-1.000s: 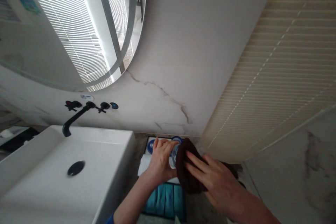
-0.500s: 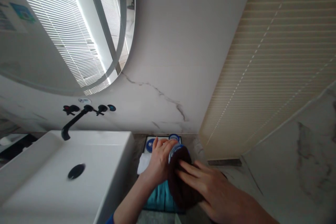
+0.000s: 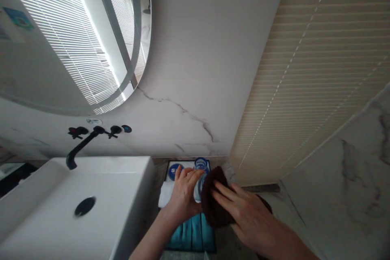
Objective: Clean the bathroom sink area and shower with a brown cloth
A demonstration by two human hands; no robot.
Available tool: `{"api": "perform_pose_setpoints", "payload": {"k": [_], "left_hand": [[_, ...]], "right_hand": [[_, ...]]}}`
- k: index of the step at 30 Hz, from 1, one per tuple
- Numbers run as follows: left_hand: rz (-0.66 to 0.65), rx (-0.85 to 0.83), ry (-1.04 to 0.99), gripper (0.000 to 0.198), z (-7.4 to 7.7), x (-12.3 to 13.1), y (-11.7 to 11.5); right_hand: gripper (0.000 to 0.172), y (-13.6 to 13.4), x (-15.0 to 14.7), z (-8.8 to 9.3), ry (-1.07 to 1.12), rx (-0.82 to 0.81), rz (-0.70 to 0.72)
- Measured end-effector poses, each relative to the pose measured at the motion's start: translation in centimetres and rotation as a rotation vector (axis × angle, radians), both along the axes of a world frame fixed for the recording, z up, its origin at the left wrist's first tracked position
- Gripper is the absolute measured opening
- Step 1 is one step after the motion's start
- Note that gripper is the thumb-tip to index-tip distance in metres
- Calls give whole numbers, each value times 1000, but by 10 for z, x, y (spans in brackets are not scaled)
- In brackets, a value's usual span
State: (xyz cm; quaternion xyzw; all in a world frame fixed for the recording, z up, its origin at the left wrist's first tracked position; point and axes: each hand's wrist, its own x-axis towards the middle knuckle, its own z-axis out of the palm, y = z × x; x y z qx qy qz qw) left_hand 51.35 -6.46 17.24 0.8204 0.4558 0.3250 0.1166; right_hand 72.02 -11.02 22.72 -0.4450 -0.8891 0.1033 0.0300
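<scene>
My left hand [image 3: 183, 195] is wrapped round a clear glass [image 3: 198, 187] with a blue rim, held on its side above the counter. My right hand [image 3: 243, 215] presses a dark brown cloth [image 3: 213, 201] against the open end of that glass, fingers lying over the cloth. Behind the hands, a dark tray [image 3: 171, 166] against the wall carries a round blue coaster [image 3: 174, 170] and another glass [image 3: 201, 164]. A folded white towel [image 3: 166, 193] lies under my left wrist, and a teal ribbed cloth [image 3: 190, 235] lies below the hands.
A white rectangular basin [image 3: 76, 203] with a dark drain fills the left. A black wall spout [image 3: 81, 146] and handles sit above it, under an oval mirror [image 3: 61, 32]. Cream blinds [image 3: 313, 69] cover the right side, with marble wall beyond.
The brown cloth has shifted over the glass's open end, first down and left, then back up. The view has drifted slightly to the right.
</scene>
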Motion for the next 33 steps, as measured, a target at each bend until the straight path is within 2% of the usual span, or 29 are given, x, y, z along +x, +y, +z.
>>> {"api": "perform_pose_setpoints", "payload": {"k": [3, 6, 8, 11, 14, 18, 20, 22, 24, 26, 29, 31, 33], "left_hand": [[13, -54, -128, 73, 0, 0, -2], [-27, -252, -433, 81, -1, 8, -7], [-142, -470, -671, 83, -3, 18, -9], [-322, -709, -951, 72, -9, 33, -7], [-287, -693, -1111, 62, -14, 39, 0], [-255, -684, -1083, 59, -12, 34, 3], [-298, -698, -1033, 61, -11, 31, -2], [-313, -722, -1028, 66, -13, 29, -9], [-294, -753, -1107, 72, -16, 30, -15], [-285, -776, -1263, 72, -18, 31, -19], [-380, -903, -1477, 63, -10, 36, -23], [-463, -1009, -1550, 66, 1, 40, -24], [-524, -1060, -1589, 74, 9, 43, -25]], "right_hand": [[76, 10, 23, -19, 99, 74, -123], [73, 15, 48, -30, 326, 106, -155], [73, 14, 55, -30, 409, 87, -75], [80, 4, 47, -25, 352, 99, -8], [88, -9, 31, -26, 210, 151, -30], [88, -14, 25, -28, 169, 101, 3], [85, -7, 29, -25, 267, 18, -10], [81, 2, 34, -20, 453, -101, -16], [75, 11, 38, -19, 679, -288, -3], [70, 16, 41, -26, 873, -518, -23], [65, 18, 43, -53, 1108, -749, -201], [64, 19, 42, -77, 1230, -843, -311], [54, 20, 38, -100, 1291, -921, -326]]}}
